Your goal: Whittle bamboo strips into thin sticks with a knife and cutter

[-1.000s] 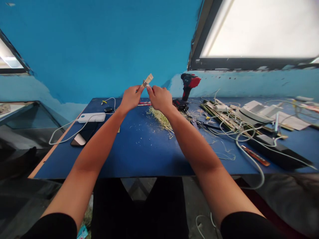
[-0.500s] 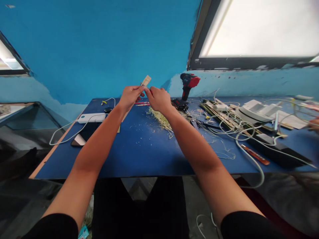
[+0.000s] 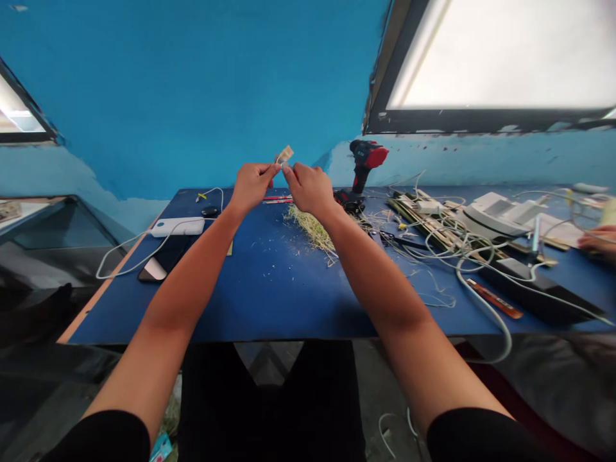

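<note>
Both hands meet above the far side of the blue table. My left hand is closed on a pale wooden strip, whose end sticks up past the fingertips. Beside it, my right hand is closed too, its thumb pressed near the strip. A small greyish bit shows between the thumbs, too small to make out. Below my right hand lies a pile of thin pale shavings.
A red and black cordless drill stands behind the shavings. Tangled white cable, wood strips and an orange-brown cutter lie to the right. On the left are a white power strip and a phone. Another person's hand is at the right edge.
My hands have shifted slightly and the strip tilts differently; its lower length, seen below my left hand before, no longer shows. The other person's hand has come further into view.
</note>
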`<control>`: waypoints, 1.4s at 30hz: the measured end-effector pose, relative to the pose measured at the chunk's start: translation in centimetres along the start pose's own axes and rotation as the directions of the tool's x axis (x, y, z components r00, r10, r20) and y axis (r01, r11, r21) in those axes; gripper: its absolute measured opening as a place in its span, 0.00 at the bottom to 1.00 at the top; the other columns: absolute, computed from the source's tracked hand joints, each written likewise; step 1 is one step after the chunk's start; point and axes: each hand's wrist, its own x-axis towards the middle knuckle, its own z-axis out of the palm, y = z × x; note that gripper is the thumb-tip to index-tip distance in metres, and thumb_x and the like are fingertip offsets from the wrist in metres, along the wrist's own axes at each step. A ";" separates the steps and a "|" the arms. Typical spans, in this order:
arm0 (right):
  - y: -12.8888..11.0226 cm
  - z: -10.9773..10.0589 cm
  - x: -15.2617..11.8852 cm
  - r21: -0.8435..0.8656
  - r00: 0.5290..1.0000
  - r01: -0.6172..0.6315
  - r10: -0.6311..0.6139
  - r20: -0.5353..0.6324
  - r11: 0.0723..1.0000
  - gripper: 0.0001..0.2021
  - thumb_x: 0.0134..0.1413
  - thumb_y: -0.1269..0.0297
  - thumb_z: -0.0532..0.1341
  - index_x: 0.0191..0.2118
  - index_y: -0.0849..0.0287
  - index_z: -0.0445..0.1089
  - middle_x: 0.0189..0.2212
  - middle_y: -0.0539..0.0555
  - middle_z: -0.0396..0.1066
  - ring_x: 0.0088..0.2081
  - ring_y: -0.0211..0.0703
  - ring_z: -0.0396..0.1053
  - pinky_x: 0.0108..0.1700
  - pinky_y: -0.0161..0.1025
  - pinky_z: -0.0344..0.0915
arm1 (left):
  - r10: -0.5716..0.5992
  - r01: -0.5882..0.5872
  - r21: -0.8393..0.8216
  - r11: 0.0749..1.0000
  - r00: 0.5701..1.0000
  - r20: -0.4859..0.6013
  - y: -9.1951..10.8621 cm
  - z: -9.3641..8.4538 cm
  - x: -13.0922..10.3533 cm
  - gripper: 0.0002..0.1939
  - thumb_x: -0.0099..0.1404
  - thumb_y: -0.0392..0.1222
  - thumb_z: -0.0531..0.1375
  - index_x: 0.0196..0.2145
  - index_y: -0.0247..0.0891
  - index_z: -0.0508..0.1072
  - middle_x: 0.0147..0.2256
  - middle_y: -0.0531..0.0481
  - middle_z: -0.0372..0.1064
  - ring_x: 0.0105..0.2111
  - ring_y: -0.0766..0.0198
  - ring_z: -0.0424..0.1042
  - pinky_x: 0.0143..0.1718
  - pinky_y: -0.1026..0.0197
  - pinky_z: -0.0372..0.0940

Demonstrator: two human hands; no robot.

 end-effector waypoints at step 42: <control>2.1 3.8 0.9 0.024 0.994 0.085 -0.087 0.070 0.996 0.32 0.81 0.45 0.39 0.41 0.58 0.75 0.41 0.63 0.79 0.37 0.51 0.69 0.37 0.44 0.51 | -0.155 0.157 0.284 0.946 0.987 -0.030 -1.4 1.2 0.1 0.32 0.75 0.54 0.61 0.16 0.41 0.61 0.18 0.56 0.47 0.23 0.65 0.51 0.30 0.55 0.45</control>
